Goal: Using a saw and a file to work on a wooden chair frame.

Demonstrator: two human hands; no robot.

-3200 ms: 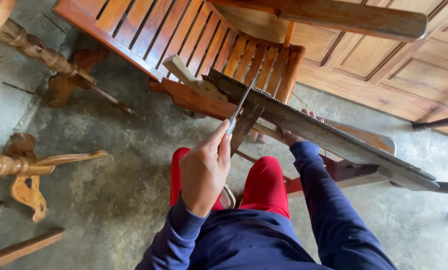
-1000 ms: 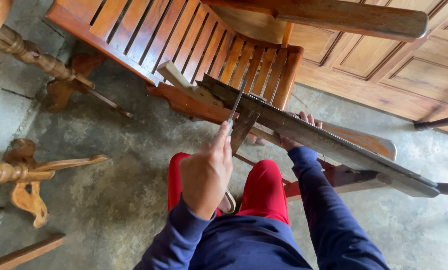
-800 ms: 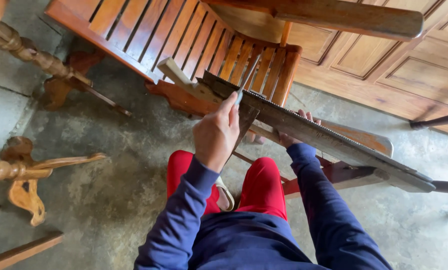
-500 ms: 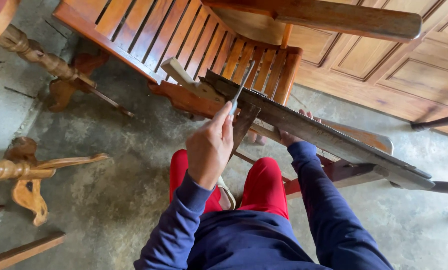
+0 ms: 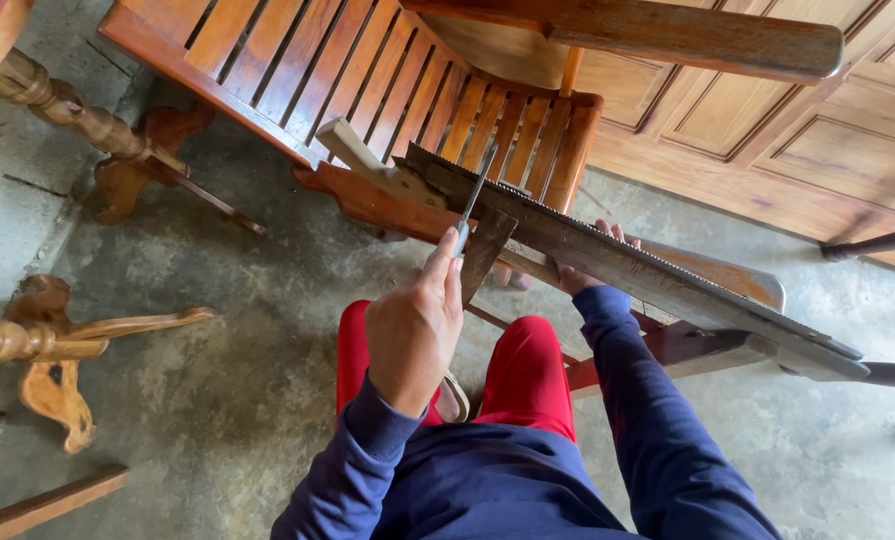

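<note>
We are drawing the file (image 5: 471,205) back across the saw blade (image 5: 618,265) again, left hand (image 5: 415,330) pinching it, right hand (image 5: 588,262) clasping the blade.

Left hand (image 5: 415,335) holds thin file (image 5: 471,203), tip on toothed edge of saw blade (image 5: 628,265). Right hand (image 5: 588,262) steadies blade from underneath. Blade lies across slatted wooden chair (image 5: 388,90); concrete floor (image 5: 238,330) below.
</note>
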